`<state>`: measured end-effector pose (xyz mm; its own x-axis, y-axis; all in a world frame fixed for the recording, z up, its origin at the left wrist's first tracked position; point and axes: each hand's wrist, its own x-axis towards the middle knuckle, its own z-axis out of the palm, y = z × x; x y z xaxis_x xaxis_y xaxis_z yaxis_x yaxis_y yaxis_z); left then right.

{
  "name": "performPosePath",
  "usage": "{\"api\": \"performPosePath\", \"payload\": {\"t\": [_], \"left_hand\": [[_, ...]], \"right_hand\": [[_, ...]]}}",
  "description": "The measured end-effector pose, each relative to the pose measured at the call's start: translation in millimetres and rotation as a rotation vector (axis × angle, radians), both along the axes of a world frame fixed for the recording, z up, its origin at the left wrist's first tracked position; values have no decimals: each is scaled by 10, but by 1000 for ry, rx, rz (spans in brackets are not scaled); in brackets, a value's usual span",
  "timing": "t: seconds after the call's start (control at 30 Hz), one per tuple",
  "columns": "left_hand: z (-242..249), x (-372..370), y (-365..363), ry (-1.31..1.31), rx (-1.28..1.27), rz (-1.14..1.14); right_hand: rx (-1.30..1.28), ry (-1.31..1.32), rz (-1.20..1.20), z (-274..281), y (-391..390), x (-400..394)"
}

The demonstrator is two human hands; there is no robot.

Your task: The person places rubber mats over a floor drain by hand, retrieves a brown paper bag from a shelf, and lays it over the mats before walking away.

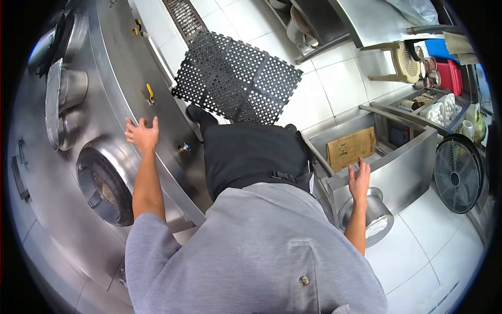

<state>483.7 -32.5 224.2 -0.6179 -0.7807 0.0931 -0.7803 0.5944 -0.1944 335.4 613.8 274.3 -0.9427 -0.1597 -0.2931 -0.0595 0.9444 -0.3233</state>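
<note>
In the head view, footing struck us as the first worry. The black rubber mat (238, 76) lay askew on the tiled floor, its near edge beside our shoe (200, 116), so a toe could have caught under it if we had stepped off without looking. On the right, the metal pot (377, 200) with something white in it sat low beside the open metal box (392, 175), and a careless turn that way could have knocked it. On the left, we thought a loose sweep of the arm might have bumped the yellow tap (150, 94) on the front of the long metal table (65, 201). The dark ring (121, 201) was near our forearm; if it was hot, which we could not tell, brushing against it could have burned us.

Our left hand (142, 137) was spread, fingers bent and apart, with nothing in its grasp; it showed over the table's front edge, though we could not tell whether it touched. The foil-topped pots (73, 91) stood farther left, well apart from it. Our right hand (359, 180) was loosely open and bare too, fingers slightly curled, over the box's near side. The brown cardboard (351, 149) lay in the box just beyond those fingertips; contact there was unclear.
</note>
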Motion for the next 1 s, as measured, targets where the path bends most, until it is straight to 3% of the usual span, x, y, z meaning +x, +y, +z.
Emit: {"api": "performPosePath", "payload": {"t": [0.43, 0.67, 0.83, 1.0], "left_hand": [[-34, -15, -23, -56, -43, 1], [-16, 3, -43, -107, -51, 17], [-100, 62, -43, -42, -83, -45], [-101, 30, -90, -110, -91, -21]], "right_hand": [[3, 51, -114, -81, -92, 85], [3, -31, -53, 50, -246, 309], [121, 69, 100, -138, -174, 300], [154, 136, 55, -282, -164, 402]]}}
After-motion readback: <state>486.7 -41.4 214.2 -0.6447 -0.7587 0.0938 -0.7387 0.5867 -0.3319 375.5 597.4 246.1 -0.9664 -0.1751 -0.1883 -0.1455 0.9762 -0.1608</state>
